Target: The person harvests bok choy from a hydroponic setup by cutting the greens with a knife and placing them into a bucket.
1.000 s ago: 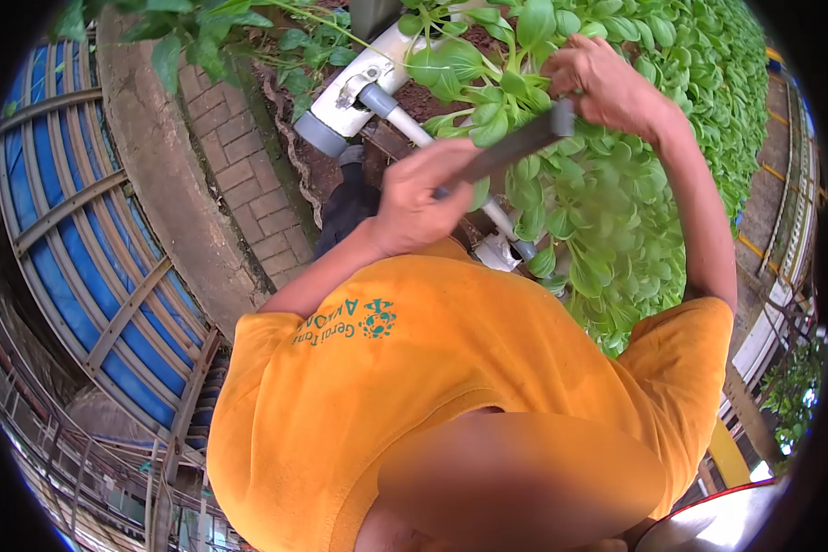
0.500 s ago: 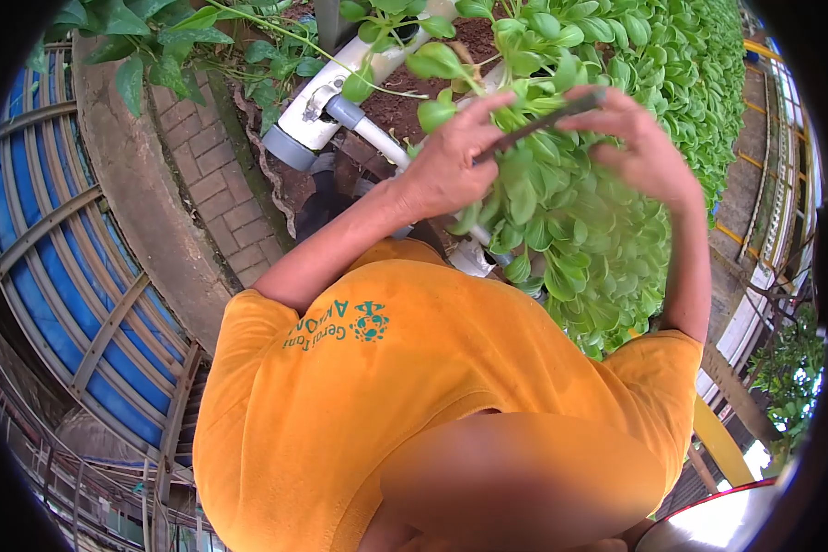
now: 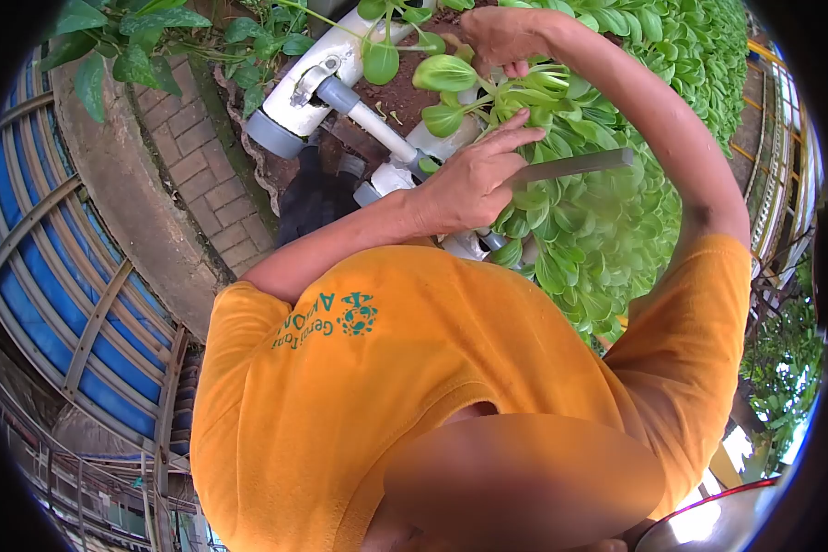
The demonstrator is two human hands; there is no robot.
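Note:
My left hand (image 3: 474, 184) is closed around one end of a flat grey knife-like tool (image 3: 584, 166), which points right over the leaves; its index finger reaches toward a leafy green plant (image 3: 524, 97). Beyond it, at the top, my right hand (image 3: 508, 37) is bent down among the stems with curled fingers. What those fingers hold is too hidden to make out. Just left of the right hand, a pale green leaf (image 3: 444, 73) sticks out over a white pipe.
White pipes (image 3: 327, 78) with grey fittings run beside the plants. Dense leafy greens (image 3: 690, 74) fill the upper right. At left are a brick path (image 3: 198, 166), a concrete edge (image 3: 110, 184) and a blue sheet behind metal bars (image 3: 41, 267).
My right hand has moved up and left, away from the tool and to the stems. My left hand has shifted slightly down, and the tool now lies nearly level.

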